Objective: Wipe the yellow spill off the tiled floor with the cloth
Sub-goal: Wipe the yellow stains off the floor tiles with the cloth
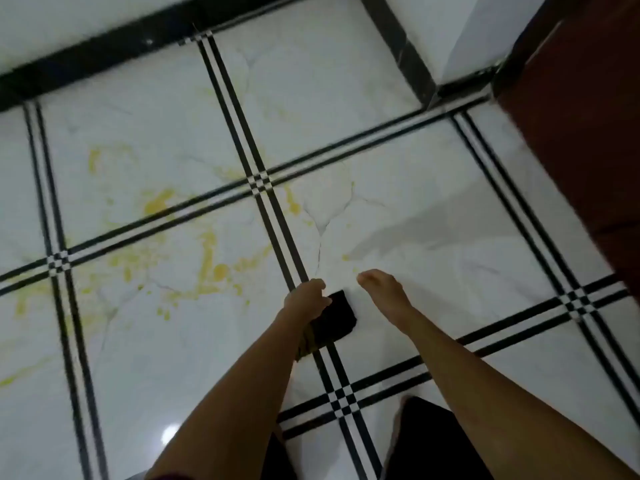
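Yellow spill on the left of the floor, cloth held in the left hand at lower centre.

The spill [204, 258] spreads in streaks and blots over the left and middle of the white tiled floor [433, 265], crossing the black double lines between tiles. Right of it, the left hand [306, 297] is curled around the top of a dark cloth [334, 322], which hangs below the fist, just right of the spill's edge. The right hand [382, 289] sits beside it, apart from the cloth, fingers loosely extended and holding nothing. A dark brown door [585, 133] fills the upper right.
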